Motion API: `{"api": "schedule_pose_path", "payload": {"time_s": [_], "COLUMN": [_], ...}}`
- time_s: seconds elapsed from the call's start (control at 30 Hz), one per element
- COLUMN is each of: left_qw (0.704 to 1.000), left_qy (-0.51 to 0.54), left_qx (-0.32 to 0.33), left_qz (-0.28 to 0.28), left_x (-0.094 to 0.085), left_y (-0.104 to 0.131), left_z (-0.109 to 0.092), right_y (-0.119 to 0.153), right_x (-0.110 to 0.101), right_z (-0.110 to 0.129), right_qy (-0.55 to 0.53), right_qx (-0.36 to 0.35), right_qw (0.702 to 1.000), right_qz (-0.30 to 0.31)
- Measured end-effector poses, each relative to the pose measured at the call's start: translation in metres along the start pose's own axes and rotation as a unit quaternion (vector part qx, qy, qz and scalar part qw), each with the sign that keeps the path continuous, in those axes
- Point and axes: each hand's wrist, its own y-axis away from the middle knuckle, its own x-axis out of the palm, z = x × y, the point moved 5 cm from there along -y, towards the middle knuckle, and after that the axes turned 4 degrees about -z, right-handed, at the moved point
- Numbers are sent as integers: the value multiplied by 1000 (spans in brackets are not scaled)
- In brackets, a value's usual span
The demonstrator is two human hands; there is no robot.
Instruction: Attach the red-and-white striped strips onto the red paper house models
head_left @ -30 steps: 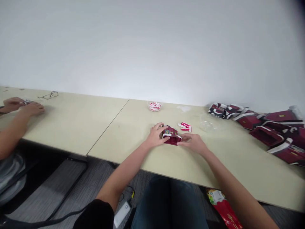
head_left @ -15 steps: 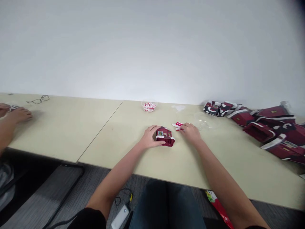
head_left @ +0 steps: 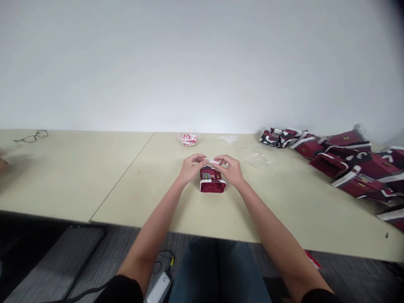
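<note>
A small red-and-white strip (head_left: 213,161) is pinched between the fingertips of both hands. My left hand (head_left: 190,168) grips its left end, thumb and fingers pressed together, and my right hand (head_left: 231,170) has its right end. Just below the strip, a small dark-red felt house (head_left: 212,187) with white trim and yellow windows lies on the table, its open bottom facing me. The fingertips partly hide its far end, so I cannot tell whether the strip touches it.
A clear bowl (head_left: 189,140) of red-and-white strips stands near the wall. Clear plastic (head_left: 260,158) lies to the right. Several similar felt houses (head_left: 342,162) are piled at far right. Glasses (head_left: 31,138) rest at left, near a blurred hand (head_left: 3,165) of another person.
My left hand has let go of the felt house and moved to its far end. My right hand has come left with a strip, now held by both hands. The view has shifted right.
</note>
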Motion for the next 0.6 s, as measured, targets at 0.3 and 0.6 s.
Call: {"api": "schedule_pose_path", "payload": {"time_s": [0.3,0.6], "left_qw": [993,998], "left_qy": [72,28], "left_qx": [41,-35], "left_qz": [83,38], "left_x": [24,5], "left_y": [16,10], "left_z": [2,13], "right_y": [14,19], "right_x": [6,21], "right_z": [5,-3], "right_qy": [-1,-128], "right_qx": [-15,95], "right_qw": [1000,987], "right_qz": [-9,0]}}
